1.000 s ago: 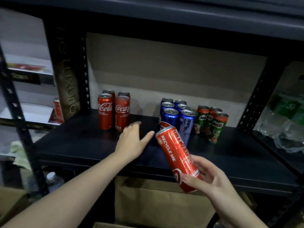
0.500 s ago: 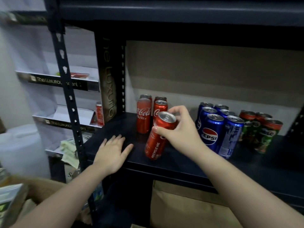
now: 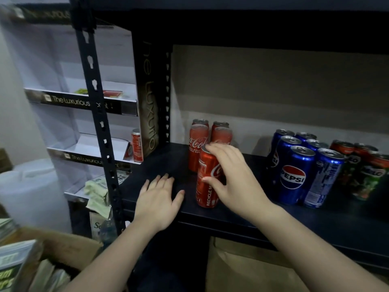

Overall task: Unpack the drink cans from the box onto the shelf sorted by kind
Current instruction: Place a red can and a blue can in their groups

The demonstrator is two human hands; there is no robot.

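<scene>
Dark metal shelving fills the view, its black shelf point(image 3: 242, 216) carrying three clusters of cans against a pale cardboard backing. Furthest left, the left hand point(image 3: 158, 199) lies flat on the shelf with straight, spread fingers point(image 3: 166, 180), palm down and holding nothing; it looks to be bracing only. Just to the right of those fingers, close but apart from them, stands the red Coca-Cola can point(image 3: 207, 182), upright on the shelf with its long axis vertical and its "RECYCLE ME" print running up the side. The right hand point(image 3: 233, 178) comes at it from the right and above: the thumb presses the can's front partway down, while the curled fingers point(image 3: 219, 148) drape over the top rim, so the hand has the can in a loose wrap. Directly behind the fingers, away from the person, sit the four other Coca-Cola cans point(image 3: 199, 142), two by two; the held can stands just in front of that group, and whether it touches them cannot be told. Since the can lies beneath and slightly left of the right palm, the right hand is the one placed to nudge it back or let go, and the move probably turns on keeping the can vertical as the fingers lift away. Further right, well apart from the fingers, stand the blue Pepsi cans point(image 3: 294, 171), and past them the green Milo cans point(image 3: 368, 171).
</scene>
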